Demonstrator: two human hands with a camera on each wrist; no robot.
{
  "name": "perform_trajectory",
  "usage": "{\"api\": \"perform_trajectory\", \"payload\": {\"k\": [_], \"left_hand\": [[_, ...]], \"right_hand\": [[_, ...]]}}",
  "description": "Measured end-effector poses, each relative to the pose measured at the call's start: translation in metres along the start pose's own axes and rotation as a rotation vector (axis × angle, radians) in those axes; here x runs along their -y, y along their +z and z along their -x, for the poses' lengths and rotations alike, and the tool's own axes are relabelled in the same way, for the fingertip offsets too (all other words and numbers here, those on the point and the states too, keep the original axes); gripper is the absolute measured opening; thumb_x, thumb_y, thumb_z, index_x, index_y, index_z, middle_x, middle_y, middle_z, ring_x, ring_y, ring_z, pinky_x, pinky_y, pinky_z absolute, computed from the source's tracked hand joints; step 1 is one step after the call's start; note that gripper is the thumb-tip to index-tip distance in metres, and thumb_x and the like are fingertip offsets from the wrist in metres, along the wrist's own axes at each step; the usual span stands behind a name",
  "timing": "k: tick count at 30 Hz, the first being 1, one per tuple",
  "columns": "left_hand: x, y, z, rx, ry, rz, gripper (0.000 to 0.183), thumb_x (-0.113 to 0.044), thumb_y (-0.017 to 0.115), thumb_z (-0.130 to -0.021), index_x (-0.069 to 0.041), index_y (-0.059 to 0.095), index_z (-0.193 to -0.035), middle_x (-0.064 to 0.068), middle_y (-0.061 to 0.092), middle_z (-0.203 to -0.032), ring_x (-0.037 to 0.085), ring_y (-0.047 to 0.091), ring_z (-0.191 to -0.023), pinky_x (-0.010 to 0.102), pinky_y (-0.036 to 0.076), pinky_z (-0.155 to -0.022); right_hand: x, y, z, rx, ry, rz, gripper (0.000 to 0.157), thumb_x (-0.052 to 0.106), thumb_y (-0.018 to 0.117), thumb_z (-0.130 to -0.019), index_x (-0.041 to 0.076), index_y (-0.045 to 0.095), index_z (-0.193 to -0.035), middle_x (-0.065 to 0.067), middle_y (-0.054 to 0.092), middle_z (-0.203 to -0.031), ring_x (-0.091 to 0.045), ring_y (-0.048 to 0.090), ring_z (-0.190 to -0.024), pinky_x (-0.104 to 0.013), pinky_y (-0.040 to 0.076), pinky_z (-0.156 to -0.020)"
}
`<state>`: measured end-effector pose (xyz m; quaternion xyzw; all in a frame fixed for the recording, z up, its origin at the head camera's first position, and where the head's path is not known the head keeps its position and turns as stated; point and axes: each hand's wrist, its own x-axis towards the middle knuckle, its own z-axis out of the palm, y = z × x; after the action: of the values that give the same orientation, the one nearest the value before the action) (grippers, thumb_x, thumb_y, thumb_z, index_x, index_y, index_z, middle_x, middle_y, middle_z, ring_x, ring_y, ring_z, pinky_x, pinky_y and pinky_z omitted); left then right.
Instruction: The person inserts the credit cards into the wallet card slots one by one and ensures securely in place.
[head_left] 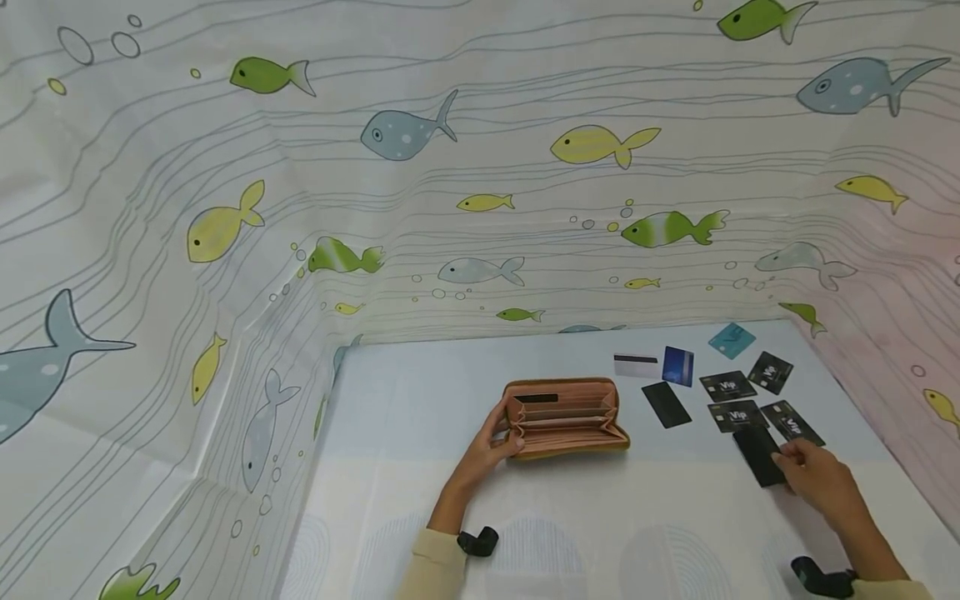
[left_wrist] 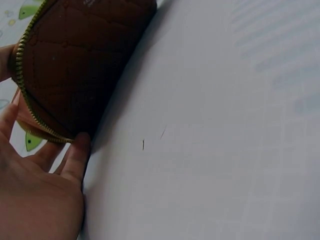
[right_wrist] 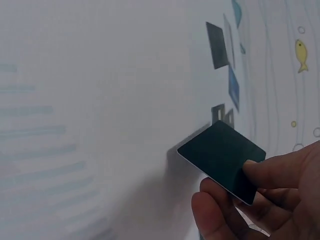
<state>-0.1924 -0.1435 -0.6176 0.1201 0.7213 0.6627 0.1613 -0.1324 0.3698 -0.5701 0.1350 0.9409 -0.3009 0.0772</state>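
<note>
A brown zip-around wallet (head_left: 566,417) lies unzipped in the middle of the table, its pink-tan card slots and pleated sides showing. My left hand (head_left: 483,454) grips its left end, thumb at the front edge. Quilted brown leather and a gold zipper (left_wrist: 20,65) show in the left wrist view, fingers at the zipper edge. My right hand (head_left: 817,479) pinches a plain black card (right_wrist: 220,155) between thumb and fingers, tilted up from the table. In the head view this card overlaps the lower edge of a black VIP card (head_left: 737,415).
Several black VIP cards (head_left: 727,385) lie spread on the right. A teal card (head_left: 732,340), a blue card (head_left: 678,367), a white striped card (head_left: 635,364) and another plain black card (head_left: 666,405) lie near them. Fish-print sheeting (head_left: 480,233) rises behind the table.
</note>
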Motion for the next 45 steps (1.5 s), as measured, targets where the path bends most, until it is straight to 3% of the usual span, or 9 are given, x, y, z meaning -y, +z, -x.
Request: {"api": "perform_trajectory", "payload": {"k": [4,10,21,31,38,41,45], "left_hand": [[-0.001,0.0,-0.001,-0.006,0.001,-0.008,0.079,-0.026,0.065,-0.096,-0.049,0.019,-0.156,-0.007,0.027,-0.162,0.027,0.037,-0.14,0.045,0.041,-0.104],[-0.001,0.0,-0.001,-0.008,0.012,-0.025,0.079,-0.026,0.065,-0.096,-0.045,0.019,-0.158,-0.005,0.024,-0.165,0.028,0.036,-0.14,0.046,0.04,-0.105],[-0.003,0.0,-0.002,-0.006,-0.01,-0.015,0.082,-0.02,0.064,-0.097,-0.041,0.015,-0.16,-0.001,0.021,-0.166,0.032,0.033,-0.142,0.047,0.04,-0.105],[-0.003,0.001,0.0,-0.005,-0.009,-0.002,0.082,-0.021,0.065,-0.097,-0.044,0.017,-0.158,-0.001,0.026,-0.164,0.03,0.037,-0.139,0.044,0.043,-0.102],[-0.001,0.001,-0.001,-0.004,-0.008,-0.01,0.081,-0.02,0.064,-0.097,-0.044,0.017,-0.158,-0.001,0.024,-0.164,0.03,0.037,-0.14,0.044,0.043,-0.102],[-0.002,0.001,-0.001,0.002,-0.006,-0.01,0.082,-0.017,0.063,-0.097,-0.04,0.016,-0.16,0.002,0.022,-0.165,0.033,0.035,-0.141,0.045,0.041,-0.103],[-0.017,0.001,0.003,0.022,-0.014,0.001,0.083,-0.014,0.062,-0.097,-0.032,0.013,-0.162,0.004,0.019,-0.166,0.036,0.033,-0.142,0.045,0.04,-0.103]], "right_hand": [[0.007,-0.001,-0.001,-0.008,-0.038,-0.001,0.031,0.018,0.054,-0.101,-0.011,0.052,-0.112,-0.032,0.062,-0.098,-0.019,0.066,-0.067,-0.033,0.047,-0.055],[0.02,-0.002,0.0,-0.058,-0.066,0.003,0.028,0.015,0.056,-0.1,-0.01,0.054,-0.113,-0.03,0.063,-0.095,-0.02,0.066,-0.068,-0.034,0.049,-0.055],[0.043,-0.012,-0.002,-0.078,-0.19,0.035,0.024,0.017,0.058,-0.101,-0.006,0.06,-0.108,-0.029,0.066,-0.098,-0.037,0.064,-0.083,-0.039,0.051,-0.058],[0.065,-0.016,-0.005,-0.055,-0.223,0.02,0.027,0.016,0.057,-0.101,-0.009,0.059,-0.113,-0.023,0.064,-0.094,-0.028,0.059,-0.079,-0.033,0.047,-0.058],[0.077,-0.017,-0.008,-0.057,-0.274,0.034,0.027,0.017,0.059,-0.101,-0.006,0.059,-0.114,-0.023,0.066,-0.095,-0.03,0.06,-0.081,-0.039,0.053,-0.062],[0.085,-0.016,-0.009,-0.07,-0.319,0.029,0.023,0.016,0.06,-0.101,-0.005,0.06,-0.111,-0.023,0.067,-0.095,-0.032,0.062,-0.082,-0.042,0.054,-0.064],[0.096,-0.015,-0.012,-0.087,-0.366,0.01,0.02,0.013,0.06,-0.1,-0.004,0.061,-0.111,-0.025,0.068,-0.098,-0.034,0.064,-0.084,-0.044,0.056,-0.065]]}}
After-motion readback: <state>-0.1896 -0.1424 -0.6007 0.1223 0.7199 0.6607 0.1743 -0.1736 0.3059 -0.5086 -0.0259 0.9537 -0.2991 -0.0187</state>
